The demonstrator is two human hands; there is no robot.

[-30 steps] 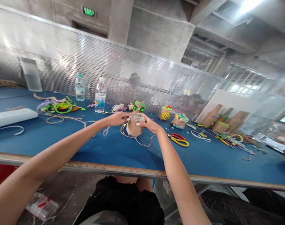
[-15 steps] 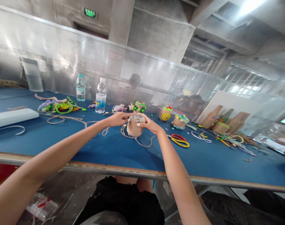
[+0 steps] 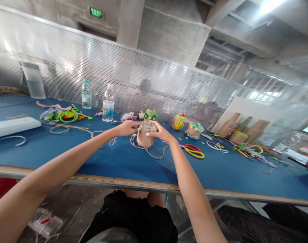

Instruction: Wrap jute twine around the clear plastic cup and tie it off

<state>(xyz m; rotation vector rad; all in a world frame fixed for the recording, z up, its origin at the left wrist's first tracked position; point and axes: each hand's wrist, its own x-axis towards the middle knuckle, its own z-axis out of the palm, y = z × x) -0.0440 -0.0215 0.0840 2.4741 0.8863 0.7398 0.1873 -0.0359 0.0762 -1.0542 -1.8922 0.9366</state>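
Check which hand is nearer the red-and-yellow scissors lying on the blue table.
Right. The right hand has its grip on the brown jar, just left of the scissors. The left hand holds the jar's other side, farther from them.

A craft workshop set up in a bare industrial hall. A long blue bench [image 3: 113, 162] is strewn with pipe cleaners [image 3: 64, 115] at 10 o'clock, loose twine [image 3: 70, 128] and scissors [image 3: 194, 151] at 2 o'clock. A brown jar [image 3: 145, 138] stands at 12 o'clock, with decorated pots [image 3: 178, 123] beyond it. A perforated metal screen [image 3: 105, 67] backs the bench, with raw concrete beams [image 3: 174, 37] and a green exit sign [image 3: 96, 12] overhead.
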